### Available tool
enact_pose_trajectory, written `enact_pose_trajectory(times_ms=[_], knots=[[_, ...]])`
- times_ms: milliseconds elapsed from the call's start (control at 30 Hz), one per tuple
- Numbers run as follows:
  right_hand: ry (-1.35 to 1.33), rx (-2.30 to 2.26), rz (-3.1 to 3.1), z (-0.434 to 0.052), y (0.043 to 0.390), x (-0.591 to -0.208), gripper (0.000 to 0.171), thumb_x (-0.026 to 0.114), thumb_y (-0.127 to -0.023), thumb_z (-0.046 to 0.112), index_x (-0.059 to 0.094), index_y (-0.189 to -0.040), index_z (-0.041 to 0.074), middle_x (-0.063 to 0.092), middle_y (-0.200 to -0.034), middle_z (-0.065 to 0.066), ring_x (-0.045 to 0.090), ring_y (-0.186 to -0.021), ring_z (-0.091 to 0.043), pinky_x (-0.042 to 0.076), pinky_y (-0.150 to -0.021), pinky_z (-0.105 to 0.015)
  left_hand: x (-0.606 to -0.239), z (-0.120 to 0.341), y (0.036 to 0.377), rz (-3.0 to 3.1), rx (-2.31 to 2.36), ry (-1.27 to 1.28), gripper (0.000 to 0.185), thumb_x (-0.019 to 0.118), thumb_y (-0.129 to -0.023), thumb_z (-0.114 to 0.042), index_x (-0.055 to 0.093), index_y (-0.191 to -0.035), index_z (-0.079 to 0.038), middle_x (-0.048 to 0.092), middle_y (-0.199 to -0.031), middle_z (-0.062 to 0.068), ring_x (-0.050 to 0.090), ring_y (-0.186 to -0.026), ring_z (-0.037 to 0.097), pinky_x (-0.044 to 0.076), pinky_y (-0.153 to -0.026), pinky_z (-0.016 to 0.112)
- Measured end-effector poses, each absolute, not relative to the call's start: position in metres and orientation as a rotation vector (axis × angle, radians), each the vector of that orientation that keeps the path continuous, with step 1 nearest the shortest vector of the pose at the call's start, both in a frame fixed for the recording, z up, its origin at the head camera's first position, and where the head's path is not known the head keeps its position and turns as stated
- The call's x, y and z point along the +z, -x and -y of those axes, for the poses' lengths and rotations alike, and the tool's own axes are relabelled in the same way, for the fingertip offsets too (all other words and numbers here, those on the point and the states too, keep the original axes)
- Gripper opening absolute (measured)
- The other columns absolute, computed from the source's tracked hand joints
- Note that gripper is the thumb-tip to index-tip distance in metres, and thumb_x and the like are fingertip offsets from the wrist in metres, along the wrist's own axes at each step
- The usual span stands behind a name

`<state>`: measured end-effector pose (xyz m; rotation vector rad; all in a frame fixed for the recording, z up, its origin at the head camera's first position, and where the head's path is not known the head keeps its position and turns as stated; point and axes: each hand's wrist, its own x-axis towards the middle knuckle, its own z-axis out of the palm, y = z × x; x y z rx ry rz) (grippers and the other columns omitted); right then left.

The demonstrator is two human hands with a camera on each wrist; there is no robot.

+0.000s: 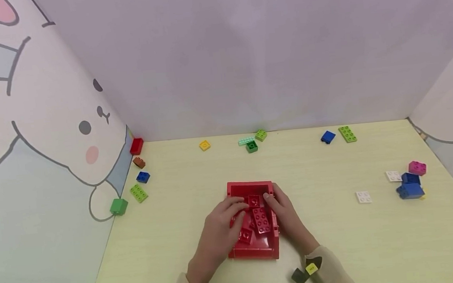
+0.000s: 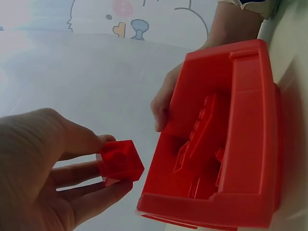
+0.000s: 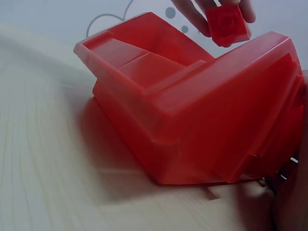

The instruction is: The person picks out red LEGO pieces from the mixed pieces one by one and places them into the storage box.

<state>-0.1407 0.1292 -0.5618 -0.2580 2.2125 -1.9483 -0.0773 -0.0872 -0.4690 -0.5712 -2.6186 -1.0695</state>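
A red open box (image 1: 256, 250) lies on the pale wooden table (image 1: 340, 239) in front of me. My left hand (image 1: 238, 203) pinches a small red two-by-two brick (image 1: 253, 200) just above the box's inside; the left wrist view shows that brick (image 2: 120, 161) between thumb and fingers (image 2: 89, 192). My right hand (image 1: 285, 212) grips the box's right wall, thumb over the rim. Inside the box lie a long red brick (image 1: 261, 220) and a small red brick (image 1: 244, 235). In the right wrist view the pinched brick (image 3: 227, 24) hangs over the box (image 3: 192, 120).
Loose bricks lie around the table: red (image 1: 136, 146), brown (image 1: 139, 162), blue (image 1: 143, 177) and green (image 1: 118, 206) ones by the left bunny panel, yellow (image 1: 204, 145) and green (image 1: 252, 146) ones at the back, a blue and pink pile (image 1: 410, 186) with white plates (image 1: 363, 197) at the right.
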Motion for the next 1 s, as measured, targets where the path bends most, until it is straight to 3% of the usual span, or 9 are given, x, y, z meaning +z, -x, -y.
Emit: enact_pose_trajectory(times_ms=[300,533,767,1000], knots=[[0.256,-1.954,-2.213,-0.129,0.142,-0.564,0.043,0.048,-0.108,0.042,0.047,-0.146,0.021,0.061,-0.139,-0.006,0.058,-0.126,-0.021,0.054,-0.101,-0.021,-0.474,0.081,0.075,2.696,-0.766,0.627,0.03,0.081,-0.091,-0.015,0.077,-0.12,-0.013,0.072,-0.125,0.003,0.068,-0.118,0.017,0.06,-0.1,0.031],[0.24,-1.956,-2.219,-0.128,0.141,-0.561,0.044,0.05,-0.107,0.042,0.047,-0.147,0.023,0.06,-0.14,-0.005,0.057,-0.129,-0.024,0.054,-0.102,-0.02,-0.481,0.076,0.075,2.666,-0.512,0.688,0.03,0.085,-0.087,-0.014,0.077,-0.117,-0.013,0.072,-0.122,0.006,0.069,-0.115,0.019,0.062,-0.093,0.031],[0.227,-1.939,-2.23,-0.129,0.14,-0.561,0.045,0.051,-0.107,0.043,0.046,-0.147,0.023,0.06,-0.142,-0.003,0.057,-0.132,-0.026,0.054,-0.109,-0.031,-0.486,0.071,0.077,2.68,-0.258,0.753,0.033,0.088,-0.084,-0.017,0.077,-0.115,-0.017,0.07,-0.123,0.004,0.066,-0.115,0.018,0.063,-0.086,0.027],[0.214,-1.946,-2.231,-0.129,0.14,-0.56,0.045,0.052,-0.107,0.042,0.046,-0.147,0.023,0.06,-0.142,-0.003,0.057,-0.134,-0.024,0.052,-0.112,-0.036,-0.487,0.061,0.077,2.774,-0.19,0.734,0.037,0.091,-0.081,-0.021,0.078,-0.116,-0.016,0.07,-0.121,0.004,0.065,-0.111,0.018,0.064,-0.087,0.029]])
